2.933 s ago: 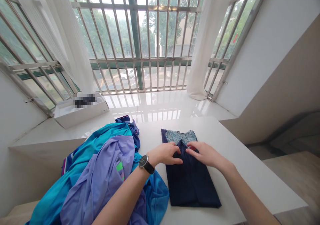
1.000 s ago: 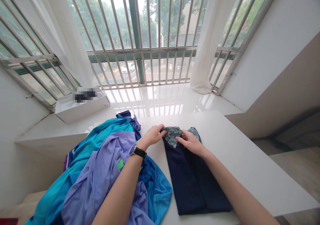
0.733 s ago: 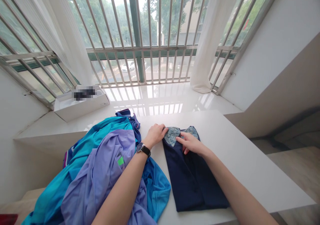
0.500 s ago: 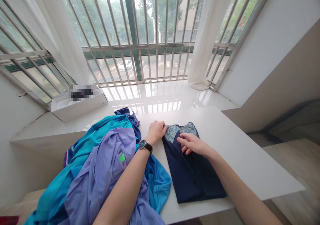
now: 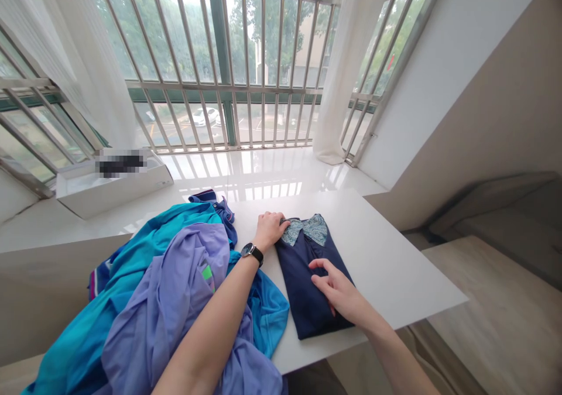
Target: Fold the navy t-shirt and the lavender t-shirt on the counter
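We note the right hand (image 5: 336,289) lying open on the folded navy shirt (image 5: 302,284), its fingers (image 5: 321,271) slightly spread against the cloth and pinching nothing; we judge this spread contact suited to keeping the layers flat. The shirt lies on the white table (image 5: 386,266), with its teal paisley collar (image 5: 306,229) at the end toward the window. The left hand (image 5: 268,231), fingers together, sits at the collar's left edge, though we cannot tell whether the fingertips pinch it. A black-strapped wristwatch (image 5: 252,253) circles that wrist. Just beside the shirt lies a loose heap of lilac and turquoise garments (image 5: 175,289); the shirt's place on bare tabletop seems to keep it from that heap. Farther off, a white box (image 5: 114,193) with a blurred patch stands on the polished window sill (image 5: 246,172), and barred windows (image 5: 223,50) and sheer curtains (image 5: 338,79) close the view.
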Available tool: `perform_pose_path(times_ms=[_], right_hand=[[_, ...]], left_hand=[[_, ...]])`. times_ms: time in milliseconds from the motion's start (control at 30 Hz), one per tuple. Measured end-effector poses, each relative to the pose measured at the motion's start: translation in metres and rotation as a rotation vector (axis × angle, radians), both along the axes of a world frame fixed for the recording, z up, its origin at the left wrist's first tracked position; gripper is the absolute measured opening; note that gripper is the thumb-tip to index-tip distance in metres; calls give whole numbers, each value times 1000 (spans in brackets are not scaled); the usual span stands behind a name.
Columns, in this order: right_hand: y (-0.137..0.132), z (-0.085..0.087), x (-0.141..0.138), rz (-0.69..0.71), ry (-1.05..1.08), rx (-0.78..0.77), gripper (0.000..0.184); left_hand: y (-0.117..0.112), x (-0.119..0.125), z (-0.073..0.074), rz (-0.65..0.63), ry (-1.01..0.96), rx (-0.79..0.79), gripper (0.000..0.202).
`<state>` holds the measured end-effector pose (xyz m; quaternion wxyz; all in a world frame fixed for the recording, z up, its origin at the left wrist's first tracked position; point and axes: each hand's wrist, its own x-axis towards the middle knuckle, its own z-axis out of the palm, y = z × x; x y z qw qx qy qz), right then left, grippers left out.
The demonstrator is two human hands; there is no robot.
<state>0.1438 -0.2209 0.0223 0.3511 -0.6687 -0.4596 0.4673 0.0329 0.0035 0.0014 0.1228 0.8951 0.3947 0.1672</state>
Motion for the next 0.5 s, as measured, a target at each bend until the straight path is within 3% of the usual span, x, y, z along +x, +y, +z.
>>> perform_pose_path(times_ms=[133,367,500], right_hand=[[-9,-3,-10,-26,-21,4,40],[-41,-9,-27,-75,-676,133,26],[-48,-8,-33,-66,-638,147,37]], left_hand=[[1,1,-1,23,2,13,28],[2,3,-1,33,8,-32,30],[3,4,0,49,-16,-36,31]])
